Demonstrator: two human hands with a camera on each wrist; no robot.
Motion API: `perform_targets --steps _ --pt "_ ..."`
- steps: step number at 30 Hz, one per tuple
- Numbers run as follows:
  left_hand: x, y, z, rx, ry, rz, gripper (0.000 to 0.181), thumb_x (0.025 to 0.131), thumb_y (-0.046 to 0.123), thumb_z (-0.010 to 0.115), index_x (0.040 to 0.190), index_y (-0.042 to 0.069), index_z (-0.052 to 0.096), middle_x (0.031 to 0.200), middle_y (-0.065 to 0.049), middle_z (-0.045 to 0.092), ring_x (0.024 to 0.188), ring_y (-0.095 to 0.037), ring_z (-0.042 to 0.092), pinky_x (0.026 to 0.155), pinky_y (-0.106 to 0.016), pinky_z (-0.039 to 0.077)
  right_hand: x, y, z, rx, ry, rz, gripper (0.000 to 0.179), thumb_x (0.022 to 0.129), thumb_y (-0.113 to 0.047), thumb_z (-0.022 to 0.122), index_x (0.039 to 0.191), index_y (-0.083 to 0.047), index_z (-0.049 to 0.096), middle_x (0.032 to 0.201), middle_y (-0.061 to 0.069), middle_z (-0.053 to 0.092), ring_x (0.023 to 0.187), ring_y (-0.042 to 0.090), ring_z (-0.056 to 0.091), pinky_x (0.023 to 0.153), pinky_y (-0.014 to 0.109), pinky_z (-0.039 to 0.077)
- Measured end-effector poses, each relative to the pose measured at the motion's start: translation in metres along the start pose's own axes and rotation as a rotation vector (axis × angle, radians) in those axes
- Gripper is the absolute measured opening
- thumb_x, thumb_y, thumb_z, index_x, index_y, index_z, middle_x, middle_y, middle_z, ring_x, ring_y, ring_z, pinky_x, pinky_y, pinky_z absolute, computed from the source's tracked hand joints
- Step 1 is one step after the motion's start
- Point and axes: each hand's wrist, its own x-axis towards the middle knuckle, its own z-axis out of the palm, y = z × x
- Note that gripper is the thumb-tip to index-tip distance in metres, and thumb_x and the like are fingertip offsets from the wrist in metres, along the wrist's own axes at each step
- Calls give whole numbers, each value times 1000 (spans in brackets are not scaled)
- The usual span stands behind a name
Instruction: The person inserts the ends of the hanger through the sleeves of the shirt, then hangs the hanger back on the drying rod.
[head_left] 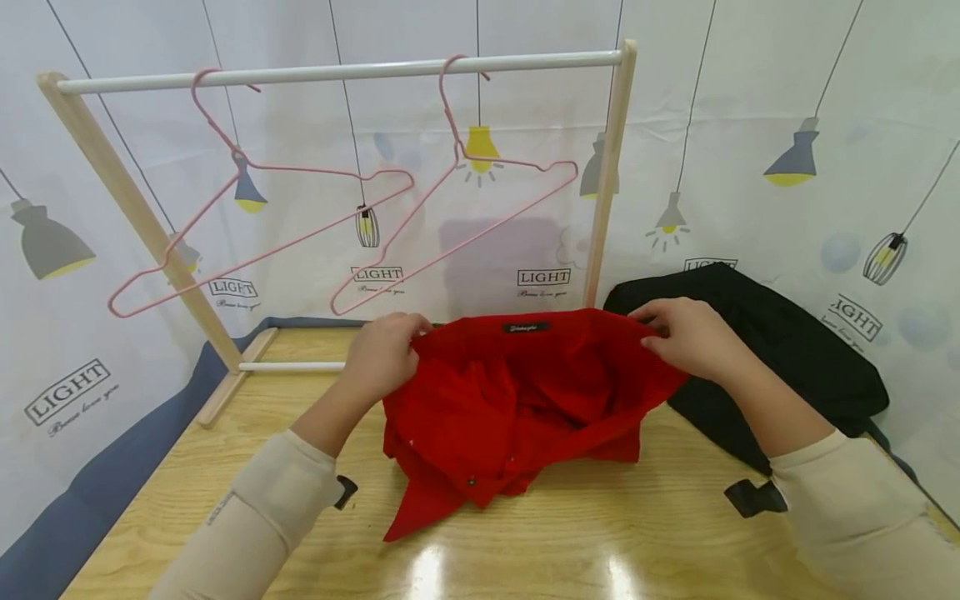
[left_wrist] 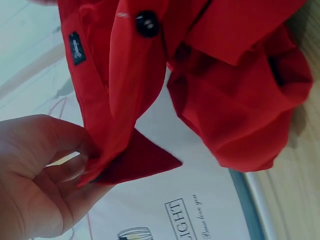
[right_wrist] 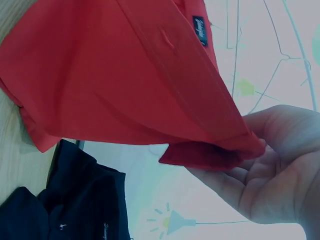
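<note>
Your left hand (head_left: 381,357), right hand (head_left: 688,335): fingers (right_wrist: 222,190) pinch red shirt (head_left: 450,412) at opposite edges. Black clothes (head_left: 787,358) right of shirt; pink hangers (head_left: 498,159) hang behind shirt.

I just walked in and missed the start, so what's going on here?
A person is holding up a red garment, the left hand and right hand pinching its edge on either side of the label. Behind it, two bare pink hangers hang from a white rail. A black garment lies to the right.
</note>
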Motion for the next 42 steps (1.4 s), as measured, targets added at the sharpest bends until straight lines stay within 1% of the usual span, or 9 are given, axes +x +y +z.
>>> perform_targets --steps 3,8,12,17,20,23,31,37,42 --pt "-1 -5 3 -18 -67 -1 32 80 -3 58 108 8 70 98 -9 69 86 -27 65 69 -41 53 -1 3 -4 37 -38 8 31 91 -2 63 121 3 63 106 24 68 86 31 67 70 42 58" --pt "-4 -10 10 -60 -154 8 31 81 -2 60 111 7 68 100 -11 69 89 -28 64 75 -43 53 0 5 -6 138 -126 15 32 91 -5 64 122 2 63 106 19 69 84 24 67 71 39 58" --pt "-7 -14 14 -87 -169 15 31 81 -1 62 111 5 67 101 -12 69 89 -30 64 78 -44 53 0 7 -6 214 -208 26 33 92 -5 62 125 2 62 104 15 69 85 22 66 72 37 57" --pt "-13 -19 13 -124 -160 -7 33 80 -1 62 111 7 67 103 -12 69 92 -28 64 76 -44 53 -1 8 -6 210 -256 14 34 91 -2 61 125 3 60 98 11 69 81 20 65 71 36 57" --pt "-18 -23 10 -148 -145 -18 33 80 0 60 111 7 67 104 -12 69 93 -28 65 74 -44 54 -2 7 -7 191 -265 10 34 91 -2 62 124 3 61 97 9 69 81 19 64 70 36 57" --pt "-22 -29 10 -160 -114 -8 30 81 2 61 110 6 67 101 -11 69 91 -27 67 74 -43 54 -3 6 -7 187 -269 15 33 91 -2 62 124 3 61 96 8 69 80 19 64 70 36 57" --pt "-39 -42 8 -178 30 44 23 80 1 67 102 2 68 93 -11 68 78 -24 68 71 -42 55 -7 5 -6 201 -270 22 33 91 -1 62 123 3 61 96 9 69 79 19 65 70 37 58" --pt "-51 -46 -4 -150 83 3 23 81 1 68 104 2 69 93 -13 68 78 -25 68 69 -44 54 -11 4 -5 204 -265 18 32 91 -2 63 123 2 61 97 10 68 80 20 66 69 37 58" --pt "-58 -56 -13 -127 132 -16 23 81 1 69 104 3 69 93 -13 69 78 -26 67 66 -45 54 -12 4 -4 198 -268 -7 34 90 -2 64 123 3 61 98 11 69 80 19 67 68 36 58"
